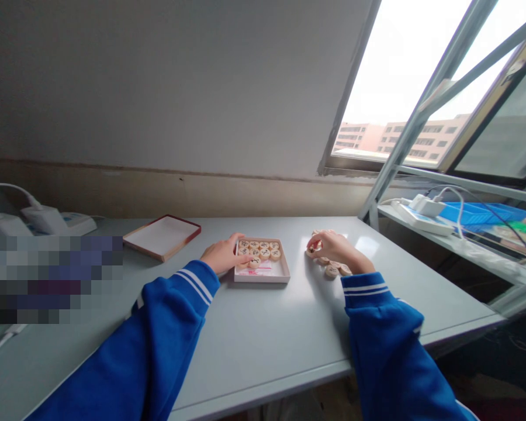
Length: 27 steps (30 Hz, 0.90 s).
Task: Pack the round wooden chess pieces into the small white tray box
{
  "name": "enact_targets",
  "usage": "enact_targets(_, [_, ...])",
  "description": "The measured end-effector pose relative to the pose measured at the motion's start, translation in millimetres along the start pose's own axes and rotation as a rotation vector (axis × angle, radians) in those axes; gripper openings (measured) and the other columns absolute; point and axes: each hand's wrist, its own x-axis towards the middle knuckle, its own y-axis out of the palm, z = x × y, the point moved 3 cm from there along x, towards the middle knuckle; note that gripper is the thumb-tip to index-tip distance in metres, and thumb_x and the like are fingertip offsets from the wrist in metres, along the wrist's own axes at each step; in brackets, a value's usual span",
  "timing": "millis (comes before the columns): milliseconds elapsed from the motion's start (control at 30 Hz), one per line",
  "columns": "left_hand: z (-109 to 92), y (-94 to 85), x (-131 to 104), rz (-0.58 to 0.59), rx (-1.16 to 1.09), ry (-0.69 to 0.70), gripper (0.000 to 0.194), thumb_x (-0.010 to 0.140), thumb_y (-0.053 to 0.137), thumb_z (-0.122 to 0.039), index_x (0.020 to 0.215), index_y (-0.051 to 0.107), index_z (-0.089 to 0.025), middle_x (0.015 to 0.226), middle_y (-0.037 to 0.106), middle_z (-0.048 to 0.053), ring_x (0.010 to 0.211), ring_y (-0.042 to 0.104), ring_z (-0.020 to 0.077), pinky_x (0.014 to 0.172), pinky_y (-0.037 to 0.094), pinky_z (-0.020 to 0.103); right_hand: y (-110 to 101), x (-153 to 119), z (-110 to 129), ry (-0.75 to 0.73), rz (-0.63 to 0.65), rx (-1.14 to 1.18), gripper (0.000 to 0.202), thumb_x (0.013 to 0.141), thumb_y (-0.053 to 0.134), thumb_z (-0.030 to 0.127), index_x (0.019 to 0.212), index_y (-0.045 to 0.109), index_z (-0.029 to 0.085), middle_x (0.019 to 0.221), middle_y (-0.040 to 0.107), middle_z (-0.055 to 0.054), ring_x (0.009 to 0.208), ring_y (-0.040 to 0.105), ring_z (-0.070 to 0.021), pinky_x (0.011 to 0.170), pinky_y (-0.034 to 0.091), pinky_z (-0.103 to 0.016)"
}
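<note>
reaching across the loose pieces (pixel 332 272), the right hand (pixel 335 248) bends its fingers down over the far left end of their cluster. a pale round piece (pixel 310 252) sits right at those fingertips, near the table (pixel 263 345); whether it is pinched or only touched, i cannot tell. the cluster trails from there toward the person and to the right, partly under the palm. these discs are flat and round, so they have no long axis to line up with. the open box (pixel 263 280) lies to the left of them, well apart, with bare tabletop between, and the right hand is much nearer to the loose pieces than the left hand (pixel 221 255) is.

the left hand is at the left side of the box, thumb and forefinger spread wide: the forefinger is by the far left corner, while the thumb comes over the left wall onto the pieces inside. how firmly it presses, i cannot tell.

inside the box, round pieces with dark characters lie in rows: four across the far side, four in front of them, then two at the left of the next row, beside the thumb. the near right part shows a sheet (pixel 267 269) with pink print. the lid (pixel 162 235) rests farther left on the table, hollow side up, its pale inside showing.
</note>
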Motion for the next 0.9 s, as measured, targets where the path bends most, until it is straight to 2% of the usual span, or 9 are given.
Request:
enact_targets(67, [0,0.1,0,-0.004,-0.008,0.0,0.067,0.066,0.046,-0.06,0.122,0.037,-0.025,0.092,0.063,0.006,0.084,0.058,0.0245,0.068,0.042,0.029,-1,0,11,-0.062,0.021,0.167,0.013,0.066,0.061,0.028,0.077,0.066,0.021,0.071,0.062,-0.002,0.066,0.055,-0.0145,0.06,0.04,-0.025])
enact_targets(167, [1,0.3,0,-0.005,-0.032,0.013,0.065,0.066,0.047,-0.059,0.121,0.037,-0.025,0.092,0.064,0.006,0.084,0.059,0.0238,0.068,0.042,0.029,-1,0,38,-0.295,0.028,0.459,0.02,0.071,0.058,0.031,0.088,0.062,0.021,0.079,0.06,-0.001,0.072,0.054,-0.0128,0.064,0.042,-0.023])
enact_targets(233, [1,0.2,0,-0.012,-0.049,0.02,0.064,0.066,0.048,-0.058,0.12,0.038,-0.024,0.093,0.064,0.006,0.085,0.059,0.0241,0.068,0.042,0.029,3,0,56,-0.427,0.017,0.531,0.02,0.072,0.058,0.029,0.09,0.061,0.02,0.082,0.059,-0.002,0.075,0.053,-0.0123,0.067,0.042,-0.023])
enact_targets(300, [1,0.3,0,-0.019,-0.063,0.023,0.064,0.065,0.05,-0.058,0.119,0.039,-0.024,0.093,0.064,0.006,0.085,0.058,0.0246,0.068,0.043,0.029,9,1,70,-0.492,0.022,0.512,0.018,0.071,0.059,0.024,0.088,0.062,0.019,0.079,0.058,-0.001,0.071,0.052,-0.0115,0.066,0.041,-0.023])
enact_targets(433, [2,1.4,0,-0.022,-0.07,0.028,0.064,0.065,0.05,-0.057,0.118,0.039,-0.025,0.092,0.064,0.005,0.085,0.058,0.0247,0.069,0.043,0.03,24,0,82,-0.508,0.031,0.452,0.018,0.069,0.059,0.018,0.087,0.059,0.019,0.075,0.058,0.001,0.062,0.049,-0.0094,0.058,0.037,-0.02])
enact_targets(567, [2,1.2,0,-0.019,-0.07,0.035,0.065,0.065,0.048,-0.059,0.119,0.038,-0.024,0.092,0.064,0.005,0.086,0.058,0.0248,0.07,0.042,0.03,24,-2,84,-0.466,-0.081,0.381,0.018,0.067,0.06,0.015,0.084,0.055,0.017,0.071,0.058,0.001,0.06,0.048,-0.0091,0.057,0.033,-0.021])
enact_targets(667, [1,0.4,0,-0.016,-0.056,0.028,0.065,0.065,0.048,-0.058,0.119,0.038,-0.024,0.092,0.064,0.006,0.085,0.058,0.0247,0.069,0.042,0.03,20,-3,88,-0.477,-0.095,0.306,0.004,0.069,0.06,0.016,0.068,0.057,0.016,0.067,0.059,0.001,0.057,0.047,-0.0086,0.06,0.032,-0.022])
enact_targets(733, [1,-0.2,0,-0.019,-0.041,0.023,0.065,0.065,0.048,-0.058,0.119,0.038,-0.024,0.092,0.063,0.006,0.084,0.058,0.0253,0.069,0.042,0.031,18,-3,89,-0.477,-0.09,0.273,0.008,0.071,0.06,0.017,0.063,0.058,0.016,0.066,0.06,0.001,0.058,0.048,-0.0087,0.064,0.031,-0.024])
enact_targets(900, [0,0.1,0,-0.013,-0.03,0.018,0.065,0.066,0.048,-0.057,0.121,0.037,-0.024,0.092,0.063,0.007,0.085,0.058,0.0261,0.068,0.042,0.031,10,-3,82,-0.483,-0.067,0.279,0.009,0.075,0.057,0.02,0.069,0.063,0.019,0.073,0.063,0.001,0.067,0.053,-0.0108,0.072,0.031,-0.026])
